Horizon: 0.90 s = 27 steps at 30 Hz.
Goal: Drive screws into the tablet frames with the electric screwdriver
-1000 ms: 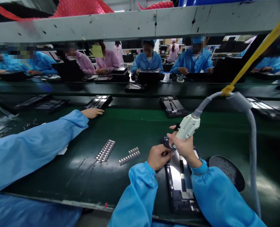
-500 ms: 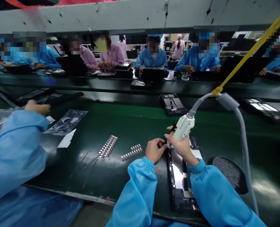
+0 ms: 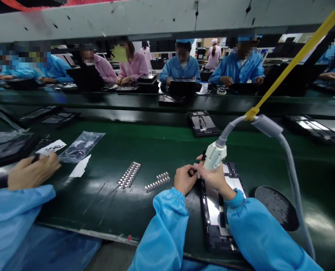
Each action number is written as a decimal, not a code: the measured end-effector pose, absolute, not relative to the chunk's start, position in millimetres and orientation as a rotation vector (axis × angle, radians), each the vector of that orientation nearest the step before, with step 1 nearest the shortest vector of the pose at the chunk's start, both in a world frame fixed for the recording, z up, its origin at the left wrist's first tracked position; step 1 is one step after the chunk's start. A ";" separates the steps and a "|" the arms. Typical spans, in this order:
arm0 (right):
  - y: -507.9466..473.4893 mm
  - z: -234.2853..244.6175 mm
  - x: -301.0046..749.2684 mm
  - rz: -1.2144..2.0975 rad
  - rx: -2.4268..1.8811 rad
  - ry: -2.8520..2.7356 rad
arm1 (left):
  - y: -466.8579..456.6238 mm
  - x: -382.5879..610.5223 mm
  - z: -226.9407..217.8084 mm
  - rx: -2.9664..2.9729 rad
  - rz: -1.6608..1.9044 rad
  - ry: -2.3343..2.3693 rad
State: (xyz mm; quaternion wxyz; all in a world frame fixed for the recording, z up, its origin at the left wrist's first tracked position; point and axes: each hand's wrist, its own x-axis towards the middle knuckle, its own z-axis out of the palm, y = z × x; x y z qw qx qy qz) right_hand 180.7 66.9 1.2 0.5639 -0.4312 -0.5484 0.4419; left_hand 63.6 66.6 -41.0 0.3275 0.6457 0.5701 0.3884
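Note:
A black device frame (image 3: 216, 210) lies lengthwise on the green belt in front of me. My right hand (image 3: 215, 178) is closed round a white electric screwdriver (image 3: 214, 155), tip down at the frame's far left corner. A grey hose (image 3: 286, 150) runs from the tool up to a yellow strap (image 3: 294, 60). My left hand (image 3: 185, 178) is curled, fingertips pinched at the same corner beside the tool tip; what they pinch is too small to make out. Two strips of small parts (image 3: 144, 178) lie just left of that hand.
A co-worker's hand (image 3: 33, 173) in a blue sleeve holds a dark tray at the left edge. A plastic bag (image 3: 81, 146) and white labels lie nearby. A round black dish (image 3: 277, 207) sits at my right. Another frame (image 3: 202, 123) rides farther along the belt. Several workers sit opposite.
The co-worker's arm drew back from the far belt to the near left edge, uncovering the plastic bag and labels. My hands and the screwdriver stayed at the frame's corner.

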 end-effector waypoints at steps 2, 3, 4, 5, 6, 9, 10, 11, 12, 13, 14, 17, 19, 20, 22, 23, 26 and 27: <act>64.9 -1.6 179.4 1.022 -1.023 -1.319 | 66.4 63.2 -41.8 1.691 1.001 1.508; 64.5 -2.5 178.8 1.007 -1.027 -1.325 | 66.3 63.0 -42.5 1.690 0.996 1.510; 64.4 -2.6 178.5 0.994 -1.030 -1.325 | 66.3 62.9 -43.6 1.690 0.999 1.508; 64.5 -1.7 178.4 0.982 -1.030 -1.315 | 66.5 63.0 -45.0 1.692 1.006 1.502; 64.7 0.4 178.8 0.972 -1.027 -1.300 | 67.1 63.2 -46.6 1.695 1.015 1.492; 62.9 13.3 183.8 0.915 -0.987 -1.249 | 70.4 63.8 -49.3 1.695 1.039 1.482; 60.9 18.9 187.1 0.883 -0.968 -1.229 | 71.3 63.5 -48.4 1.695 1.041 1.493; 58.1 24.2 191.4 0.855 -0.948 -1.207 | 71.5 62.9 -46.3 1.698 1.034 1.510; 54.5 29.0 196.6 0.840 -0.930 -1.185 | 70.1 62.1 -43.3 1.710 1.025 1.536; 50.3 33.0 202.7 0.849 -0.912 -1.159 | 66.5 61.4 -39.9 1.737 1.022 1.571; 45.5 35.9 209.7 0.893 -0.888 -1.132 | 60.2 61.2 -37.3 1.783 1.031 1.611; 29.9 39.6 234.4 1.136 -0.709 -1.031 | 25.3 68.4 -46.2 2.083 1.135 1.628; 20.2 38.9 251.8 1.251 -0.584 -0.968 | -4.4 78.8 -72.1 2.425 1.213 1.436; 16.1 37.5 259.7 1.286 -0.547 -0.952 | -17.9 83.4 -89.2 2.581 1.361 1.335; 10.4 32.2 271.9 1.359 -0.523 -0.957 | -37.0 85.9 -121.0 2.832 1.613 1.128; 8.7 28.3 275.6 1.402 -0.520 -0.962 | -41.0 81.6 -130.9 2.917 1.676 1.045; 7.0 13.1 275.7 1.481 -0.521 -0.969 | -27.7 47.4 -119.3 3.186 1.332 0.774; 6.7 8.2 272.5 1.483 -0.523 -0.978 | -16.2 32.7 -102.5 3.274 0.979 0.658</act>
